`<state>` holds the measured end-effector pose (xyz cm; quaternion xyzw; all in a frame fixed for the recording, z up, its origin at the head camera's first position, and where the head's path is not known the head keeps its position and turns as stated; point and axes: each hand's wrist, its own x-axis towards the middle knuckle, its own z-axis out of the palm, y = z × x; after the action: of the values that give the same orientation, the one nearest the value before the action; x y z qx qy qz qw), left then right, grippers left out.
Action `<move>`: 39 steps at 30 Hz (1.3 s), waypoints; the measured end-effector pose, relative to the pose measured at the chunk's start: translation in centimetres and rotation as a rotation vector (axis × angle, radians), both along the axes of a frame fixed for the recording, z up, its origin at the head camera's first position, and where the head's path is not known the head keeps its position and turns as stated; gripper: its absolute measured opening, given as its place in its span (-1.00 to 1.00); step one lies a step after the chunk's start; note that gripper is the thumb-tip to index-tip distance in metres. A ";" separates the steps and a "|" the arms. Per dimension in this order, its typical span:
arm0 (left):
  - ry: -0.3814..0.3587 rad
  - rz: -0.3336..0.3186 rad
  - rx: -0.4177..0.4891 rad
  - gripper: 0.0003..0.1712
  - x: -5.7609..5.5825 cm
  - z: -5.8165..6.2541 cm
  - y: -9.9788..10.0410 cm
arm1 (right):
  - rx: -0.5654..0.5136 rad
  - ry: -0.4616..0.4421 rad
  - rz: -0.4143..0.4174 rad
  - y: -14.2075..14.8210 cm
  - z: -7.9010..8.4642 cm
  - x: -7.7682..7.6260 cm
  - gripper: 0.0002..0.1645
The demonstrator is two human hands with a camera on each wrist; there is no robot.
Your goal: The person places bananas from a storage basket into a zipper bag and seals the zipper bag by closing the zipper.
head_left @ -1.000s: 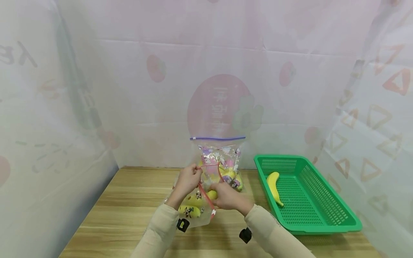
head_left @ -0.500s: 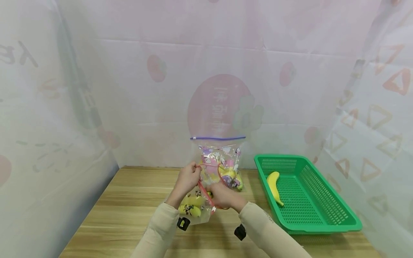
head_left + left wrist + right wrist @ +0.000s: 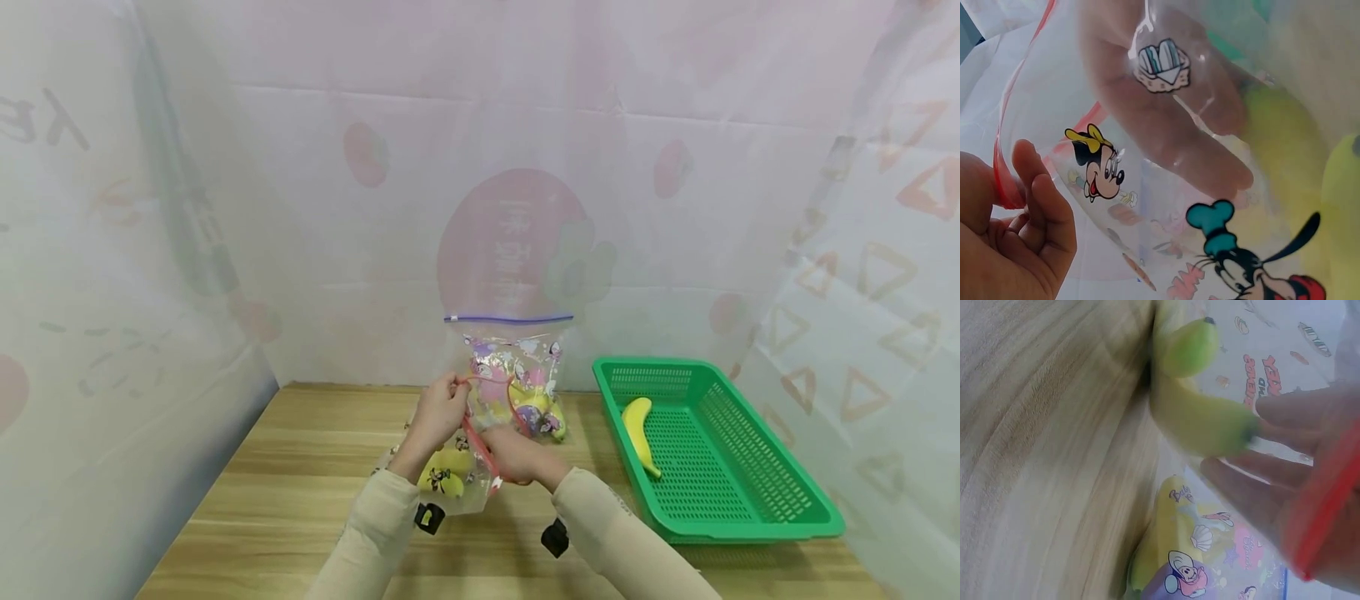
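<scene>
My left hand (image 3: 438,412) pinches the red-edged mouth of a clear zip bag (image 3: 480,498) printed with cartoon figures. Inside the bag lie yellow bananas (image 3: 448,485). My right hand (image 3: 513,454) reaches through the mouth, its fingers hidden from the head view. In the right wrist view, the fingers (image 3: 1254,487) look straight and loose beside the dark end of a blurred banana (image 3: 1200,422); whether they touch it is unclear. Through the plastic, the left wrist view shows the same fingers (image 3: 1179,147) extended near yellow fruit.
Behind stands a second clear bag (image 3: 536,346) with a purple zip and yellow fruit inside. At right, a green basket (image 3: 757,529) holds one banana (image 3: 637,433). A wooden tabletop (image 3: 300,467) lies underneath, with printed cloth (image 3: 337,225) hanging around it.
My right hand has gone further left into the bag, carrying a banana in from the mouth; its fingers now look loosened. My left hand stays at the red edge.
</scene>
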<state>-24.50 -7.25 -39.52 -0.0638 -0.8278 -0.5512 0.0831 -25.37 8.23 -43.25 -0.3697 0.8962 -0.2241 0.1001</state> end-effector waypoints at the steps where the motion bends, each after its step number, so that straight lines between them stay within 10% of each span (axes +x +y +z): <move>1: -0.003 0.002 0.004 -0.76 0.0 0.0 0.0 | -0.012 -0.017 -0.005 0.1 0.2 0.1 -0.73; 21: -0.005 -0.004 0.024 -0.82 -0.3 -0.6 -0.3 | -0.081 0.144 0.018 4.6 4.7 0.3 -0.86; 39: -0.014 -0.011 0.020 -0.83 0.0 -0.7 -0.7 | 0.002 0.158 -0.415 14.2 6.2 -3.8 -0.83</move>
<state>-24.48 -7.93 -40.25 -0.0639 -0.8224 -0.5603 0.0750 -29.20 22.44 -37.04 -0.1934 0.9583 -0.2097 -0.0183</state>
